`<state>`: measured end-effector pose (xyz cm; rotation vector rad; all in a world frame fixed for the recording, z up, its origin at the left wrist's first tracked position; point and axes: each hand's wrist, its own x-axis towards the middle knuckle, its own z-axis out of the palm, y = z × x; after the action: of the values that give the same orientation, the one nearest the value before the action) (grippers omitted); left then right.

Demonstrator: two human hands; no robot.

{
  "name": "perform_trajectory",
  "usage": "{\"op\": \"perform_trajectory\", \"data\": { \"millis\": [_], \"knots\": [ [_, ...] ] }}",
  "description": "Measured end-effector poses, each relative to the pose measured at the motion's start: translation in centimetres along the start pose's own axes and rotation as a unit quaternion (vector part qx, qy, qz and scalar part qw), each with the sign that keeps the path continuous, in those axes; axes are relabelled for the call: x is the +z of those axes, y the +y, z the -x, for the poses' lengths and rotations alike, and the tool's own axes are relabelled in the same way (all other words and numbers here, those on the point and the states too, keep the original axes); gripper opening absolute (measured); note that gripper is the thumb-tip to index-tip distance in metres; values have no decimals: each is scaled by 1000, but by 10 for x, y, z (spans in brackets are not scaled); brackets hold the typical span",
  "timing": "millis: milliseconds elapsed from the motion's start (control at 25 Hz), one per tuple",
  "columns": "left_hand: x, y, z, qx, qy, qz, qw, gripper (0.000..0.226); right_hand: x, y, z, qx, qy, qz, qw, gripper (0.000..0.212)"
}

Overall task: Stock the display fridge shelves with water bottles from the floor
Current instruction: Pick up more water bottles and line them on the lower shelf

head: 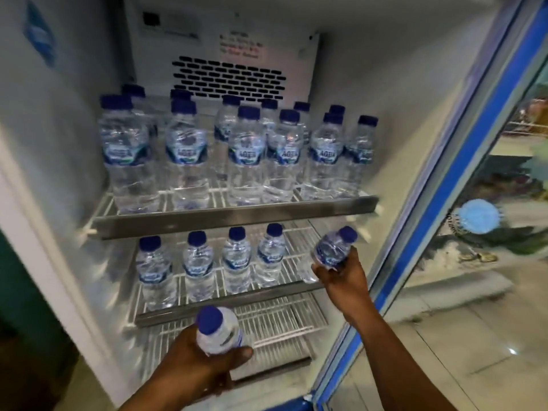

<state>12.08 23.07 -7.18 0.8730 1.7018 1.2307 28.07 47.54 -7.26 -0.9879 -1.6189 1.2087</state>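
Risk noted: the tilted bottle [333,250] in the right hand [341,277] could knock the end bottle of the middle shelf row [271,253] if swung in low, toppling the line on the wire shelf [231,295]. Right grip was closed around its bottle at the shelf's right end. Left hand [198,363] was wrapped around a second bottle [218,330], held upright before the bottom shelf [281,324]. Top shelf [234,215] was full.

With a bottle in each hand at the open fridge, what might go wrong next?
The tilted blue-capped clear water bottle in the right hand may knock the four upright bottles on the middle wire shelf. The left hand grips its blue-capped bottle low, so it could slip.
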Motion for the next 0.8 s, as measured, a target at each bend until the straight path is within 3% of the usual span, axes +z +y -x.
{"op": "perform_trajectory", "data": {
  "millis": [80,160,360,800],
  "knots": [
    [14,10,-14,8,-5,8,1000,34,0,13,-27,-3,-40,8,999,63],
    [23,16,-24,8,26,2,1000,46,5,27,-43,5,-80,44,996,67],
    [35,25,-37,10,82,-53,995,55,22,42,-52,-26,-86,146,985,64],
    [55,34,-68,18,106,-84,991,42,21,47,-51,-21,-116,129,985,62]
  ]
}}
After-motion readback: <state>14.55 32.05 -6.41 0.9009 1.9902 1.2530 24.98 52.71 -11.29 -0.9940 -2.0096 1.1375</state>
